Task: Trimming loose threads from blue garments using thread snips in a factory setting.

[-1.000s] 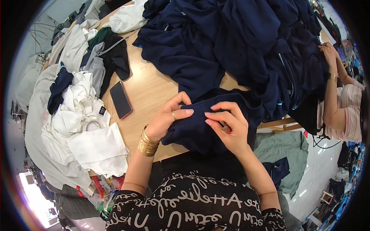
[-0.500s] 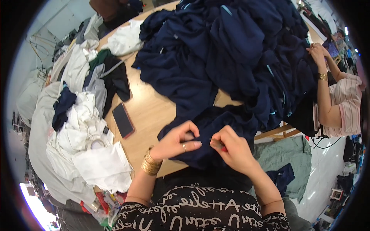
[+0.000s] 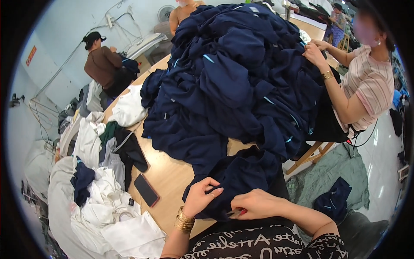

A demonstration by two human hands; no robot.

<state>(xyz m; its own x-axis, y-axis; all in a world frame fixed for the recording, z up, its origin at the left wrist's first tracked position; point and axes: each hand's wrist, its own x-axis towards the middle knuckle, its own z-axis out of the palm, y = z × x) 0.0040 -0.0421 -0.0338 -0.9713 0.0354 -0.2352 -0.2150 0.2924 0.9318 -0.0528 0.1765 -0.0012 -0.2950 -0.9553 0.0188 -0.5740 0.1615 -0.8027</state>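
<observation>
We pinch the navy garment (image 3: 241, 177) with our left hand (image 3: 200, 197); our right hand (image 3: 254, 203) grips small red-handled snips (image 3: 236, 212), tips pointing left. The garment stretches from our hands far-right toward the navy pile (image 3: 233, 77).

Left hand (image 3: 202, 196) grips a fold of the navy garment (image 3: 241, 177) at the counter (image 3: 172, 177) edge, fingers (image 3: 215, 191) curled over the cloth. Right hand (image 3: 256, 203) just beside it, closed on a small red-handled tool (image 3: 236, 212) pressed to the same fabric. Gold bangles (image 3: 184, 220) on the left wrist. Beyond the fingers, a large heap of navy garments (image 3: 233, 82) covers the counter. Left of the fingers lies a dark phone (image 3: 146, 190), then white clothes (image 3: 108, 211). Far right of the heap, a seated person's hand (image 3: 314, 52) touches the pile.
</observation>
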